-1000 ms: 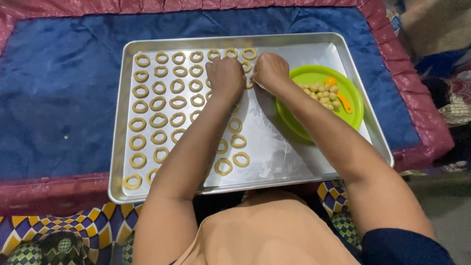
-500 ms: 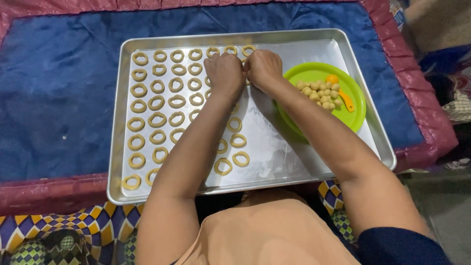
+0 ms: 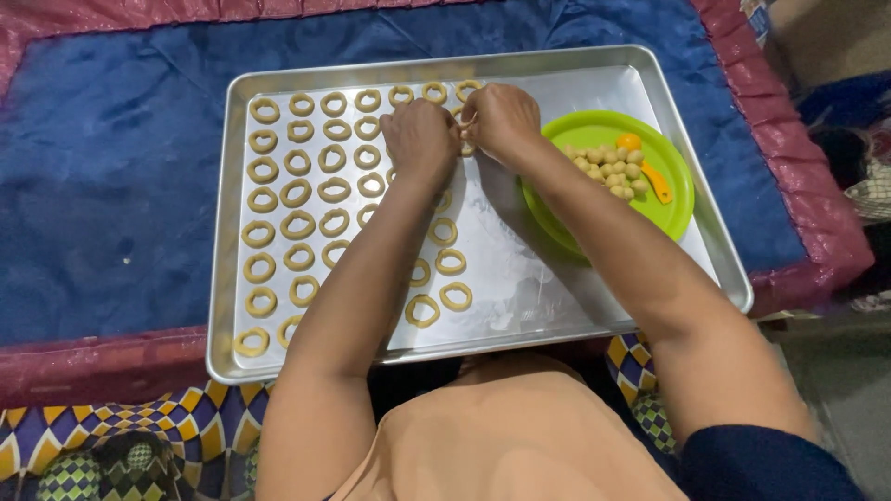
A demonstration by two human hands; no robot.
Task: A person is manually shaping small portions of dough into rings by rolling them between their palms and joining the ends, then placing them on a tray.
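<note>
A silver baking tray (image 3: 575,306) lies on a blue cloth and carries several rows of small dough rings (image 3: 299,224). My left hand (image 3: 419,139) and my right hand (image 3: 503,119) meet near the tray's far middle, fingertips pinched together on a small piece of dough (image 3: 464,130) between them. A green plate (image 3: 668,218) sits at the tray's right side with a heap of dough balls (image 3: 608,167) and an orange utensil (image 3: 655,183).
The blue cloth (image 3: 111,186) has a dark red border (image 3: 102,366). A patterned mat (image 3: 139,436) lies near my body. Dark items sit at the right edge (image 3: 849,148). The tray's right near part is bare metal.
Both hands have drawn closer together over the tray's far middle, the right one shifting slightly left. The view has shifted a little.
</note>
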